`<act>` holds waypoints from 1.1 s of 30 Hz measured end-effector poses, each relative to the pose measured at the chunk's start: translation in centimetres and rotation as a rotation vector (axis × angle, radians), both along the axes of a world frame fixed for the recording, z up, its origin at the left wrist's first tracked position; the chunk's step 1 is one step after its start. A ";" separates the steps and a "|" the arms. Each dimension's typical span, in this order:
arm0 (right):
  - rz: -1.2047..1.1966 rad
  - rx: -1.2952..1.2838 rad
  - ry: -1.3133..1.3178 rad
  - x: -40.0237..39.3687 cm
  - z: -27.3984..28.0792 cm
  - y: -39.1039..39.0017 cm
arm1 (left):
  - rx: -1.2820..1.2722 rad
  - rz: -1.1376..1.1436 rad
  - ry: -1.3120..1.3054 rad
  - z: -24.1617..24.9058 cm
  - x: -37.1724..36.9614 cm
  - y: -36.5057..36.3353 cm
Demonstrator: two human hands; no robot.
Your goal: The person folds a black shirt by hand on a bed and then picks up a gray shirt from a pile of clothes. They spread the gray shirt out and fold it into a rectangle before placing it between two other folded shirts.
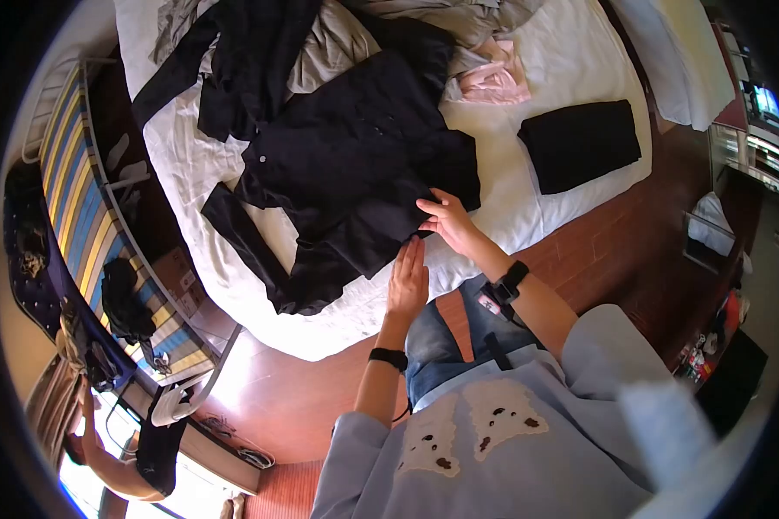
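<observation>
A black button-up shirt (337, 164) lies spread and wrinkled on the white bed, one sleeve (247, 246) stretched toward the near left edge. My left hand (408, 277) reaches up to the shirt's near edge, fingers straight and pressed together, a bit of cloth at their tips. Just above and right of it, my right hand (450, 223) pinches the same edge between thumb and fingers. Right of the shirt is a folded black garment (580, 147). More black clothing (255, 65) lies rumpled beyond the shirt, partly overlapping it.
The bed's white sheet (502, 138) also carries a pink cloth (493, 78) and grey bedding (333, 48). Left stands a striped folding cot (82, 199) with a dark garment (130, 303) on it. Another person's arm (117, 467) shows at lower left. Wooden floor (294, 389) surrounds the bed.
</observation>
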State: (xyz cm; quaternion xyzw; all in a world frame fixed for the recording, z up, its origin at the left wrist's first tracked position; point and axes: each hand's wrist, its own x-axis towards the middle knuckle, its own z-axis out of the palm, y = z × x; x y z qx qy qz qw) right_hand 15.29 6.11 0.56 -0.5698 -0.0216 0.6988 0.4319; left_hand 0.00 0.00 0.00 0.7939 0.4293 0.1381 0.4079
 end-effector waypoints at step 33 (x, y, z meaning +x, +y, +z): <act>0.152 0.196 -0.821 -1.4 -1.4 -3.1 | 0.215 0.319 0.424 -1.3 -2.7 0.1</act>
